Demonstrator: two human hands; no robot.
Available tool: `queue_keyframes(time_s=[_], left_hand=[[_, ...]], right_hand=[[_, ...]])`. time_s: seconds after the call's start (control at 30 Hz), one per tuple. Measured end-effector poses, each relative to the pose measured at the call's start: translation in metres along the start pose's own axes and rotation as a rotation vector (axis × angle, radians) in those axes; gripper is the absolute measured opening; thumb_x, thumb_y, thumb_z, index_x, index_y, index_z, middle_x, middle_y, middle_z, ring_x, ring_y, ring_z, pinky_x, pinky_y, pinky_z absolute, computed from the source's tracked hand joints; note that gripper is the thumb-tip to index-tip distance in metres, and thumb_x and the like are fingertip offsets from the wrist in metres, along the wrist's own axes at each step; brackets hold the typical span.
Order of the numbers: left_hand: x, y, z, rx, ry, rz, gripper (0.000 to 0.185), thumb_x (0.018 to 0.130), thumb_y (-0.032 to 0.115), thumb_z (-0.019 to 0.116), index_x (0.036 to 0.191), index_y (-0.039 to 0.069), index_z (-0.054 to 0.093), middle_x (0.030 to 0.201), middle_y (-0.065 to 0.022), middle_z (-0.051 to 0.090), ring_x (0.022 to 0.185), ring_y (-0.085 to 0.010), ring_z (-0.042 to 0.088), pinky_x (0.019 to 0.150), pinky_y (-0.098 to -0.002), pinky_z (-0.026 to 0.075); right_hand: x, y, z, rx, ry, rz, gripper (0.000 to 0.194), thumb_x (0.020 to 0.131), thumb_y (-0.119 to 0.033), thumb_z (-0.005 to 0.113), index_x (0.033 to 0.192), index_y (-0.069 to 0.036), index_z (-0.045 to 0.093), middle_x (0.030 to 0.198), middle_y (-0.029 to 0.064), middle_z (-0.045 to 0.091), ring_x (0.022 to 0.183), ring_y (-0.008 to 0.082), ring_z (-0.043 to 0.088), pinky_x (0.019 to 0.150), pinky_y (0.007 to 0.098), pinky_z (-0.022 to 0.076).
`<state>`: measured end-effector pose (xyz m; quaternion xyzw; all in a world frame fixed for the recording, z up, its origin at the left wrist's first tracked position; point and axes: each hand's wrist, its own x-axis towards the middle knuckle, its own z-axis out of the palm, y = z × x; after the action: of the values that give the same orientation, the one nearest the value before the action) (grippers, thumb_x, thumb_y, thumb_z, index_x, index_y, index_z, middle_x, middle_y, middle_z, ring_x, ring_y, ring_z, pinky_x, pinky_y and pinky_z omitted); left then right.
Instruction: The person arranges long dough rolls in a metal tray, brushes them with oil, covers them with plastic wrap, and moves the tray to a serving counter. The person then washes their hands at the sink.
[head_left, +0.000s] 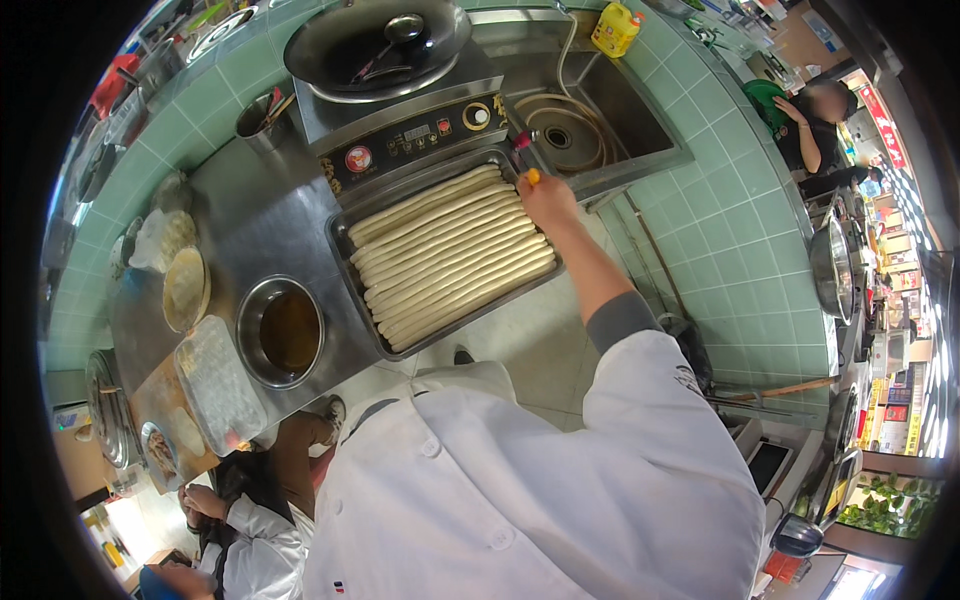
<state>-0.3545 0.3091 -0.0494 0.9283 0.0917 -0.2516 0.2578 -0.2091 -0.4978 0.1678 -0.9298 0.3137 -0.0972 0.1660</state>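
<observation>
My right hand (549, 201) is closed around a small tool with a yellow handle end (533, 176); its working part is hidden or too small to make out. It is at the right rim of a metal tray (355, 295) by the sink. Long, pale dough strips (454, 255) lie side by side in that tray, filling most of it. My left hand is out of view. Left of the tray, a steel bowl (244, 330) holds a brown liquid (289, 330).
Beyond the tray stand an induction cooker (420, 139) and a wok (322, 56) with a ladle (403, 28). A sink (637, 112) with a coiled hose lies right. A clear container (219, 382) is left. Co-workers (259, 536) (814, 127) are nearby.
</observation>
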Motion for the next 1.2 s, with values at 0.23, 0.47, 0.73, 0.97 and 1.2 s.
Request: queue_keyframes(time_s=[0.23,0.47,0.73,0.97,1.2], left_hand=[[0.009,0.003,-0.1,0.108,0.149,0.175,0.026,0.1,0.024,0.06,0.116,0.008,0.072,0.099,-0.019,0.074,0.093,-0.0366,0.072,0.081,-0.0469,0.056],[0.071,0.009,-0.241,0.378,0.333,0.516,0.025,0.1,0.023,0.06,0.115,0.007,0.072,0.099,-0.0191,0.074,0.093,-0.0368,0.071,0.081,-0.0471,0.056],[0.163,0.096,-0.307,0.408,0.308,0.736,0.027,0.101,0.017,0.056,0.117,0.001,0.07,0.109,-0.0195,0.073,0.102,-0.0382,0.069,0.088,-0.0459,0.055],[0.202,0.137,-0.277,0.223,0.332,0.663,0.029,0.101,0.014,0.054,0.12,-0.002,0.069,0.117,-0.0198,0.072,0.108,-0.0378,0.069,0.093,-0.0446,0.055],[0.225,0.131,-0.268,0.176,0.374,0.661,0.03,0.101,0.013,0.055,0.121,-0.003,0.069,0.119,-0.02,0.072,0.11,-0.0365,0.069,0.094,-0.0438,0.055]], right_hand=[[0.021,-0.06,0.053,-0.284,-0.368,-0.099,0.03,0.103,-0.021,0.05,0.117,-0.014,0.075,0.117,0.0164,0.076,0.106,0.0355,0.074,0.089,0.0486,0.0597],[-0.139,-0.193,0.082,0.145,-0.447,-0.565,0.02,0.095,-0.019,0.057,0.097,-0.011,0.075,0.105,0.0124,0.075,0.102,0.0358,0.071,0.086,0.0494,0.0594],[-0.092,-0.074,0.011,0.305,-0.341,0.272,0.065,0.1,-0.06,0.05,0.099,0.0,0.074,0.095,0.0212,0.077,0.092,0.0363,0.076,0.078,0.0469,0.0606],[-0.053,0.04,-0.014,-0.011,0.025,0.016,0.043,0.102,-0.047,0.055,0.104,-0.009,0.074,0.097,0.023,0.075,0.09,0.0435,0.073,0.077,0.0551,0.0588],[-0.107,-0.012,0.003,-0.253,-0.265,-0.138,0.023,0.102,-0.033,0.054,0.106,-0.016,0.069,0.097,0.0103,0.077,0.092,0.0344,0.074,0.076,0.0521,0.0582]])
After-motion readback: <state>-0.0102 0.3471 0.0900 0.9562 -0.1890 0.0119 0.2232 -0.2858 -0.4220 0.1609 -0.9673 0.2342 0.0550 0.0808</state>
